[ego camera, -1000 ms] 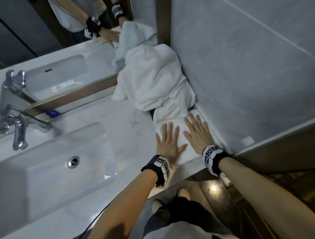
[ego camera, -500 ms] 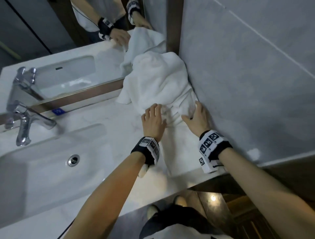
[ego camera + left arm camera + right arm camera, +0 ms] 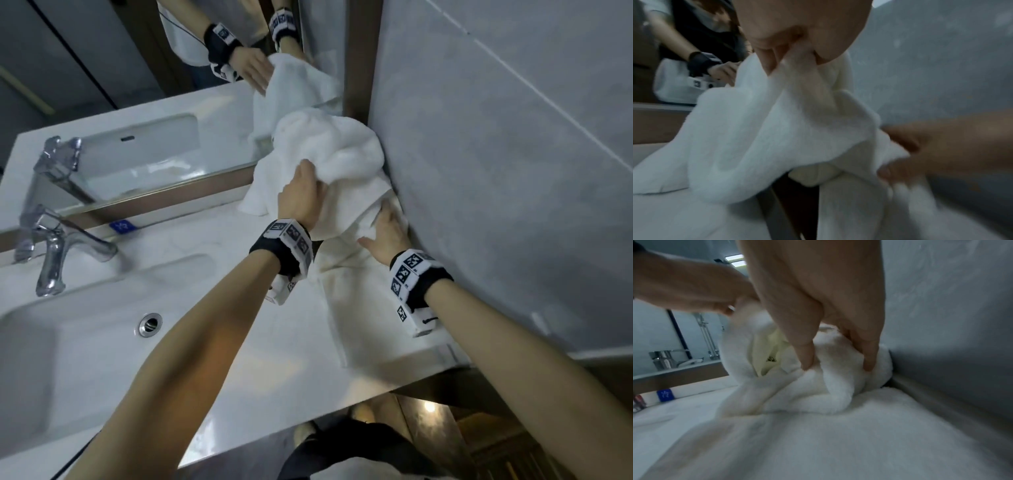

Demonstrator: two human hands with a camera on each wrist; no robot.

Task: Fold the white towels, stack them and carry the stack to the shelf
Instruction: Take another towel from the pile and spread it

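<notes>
A crumpled white towel (image 3: pixel 329 150) is heaped in the counter's back right corner, against the mirror and the wall. My left hand (image 3: pixel 308 174) grips a bunch of it from the left and holds that part a little above the counter; the left wrist view shows the cloth (image 3: pixel 777 129) pinched between thumb and fingers (image 3: pixel 777 61). My right hand (image 3: pixel 380 219) grips a lower fold beside the wall, its fingertips (image 3: pixel 807 363) dug into the cloth (image 3: pixel 818 386). A folded white towel (image 3: pixel 370 318) lies flat on the counter under my right wrist.
The grey wall (image 3: pixel 496 171) runs close along the right. A mirror (image 3: pixel 137 85) backs the white counter (image 3: pixel 274 342). To the left are the sink basin (image 3: pixel 85 325) and chrome tap (image 3: pixel 51 257). The counter's front edge is near my body.
Both hands left the folded towel, where they lay flat, and reached back to the crumpled one. They now grip it, and the left hand has raised its bunch.
</notes>
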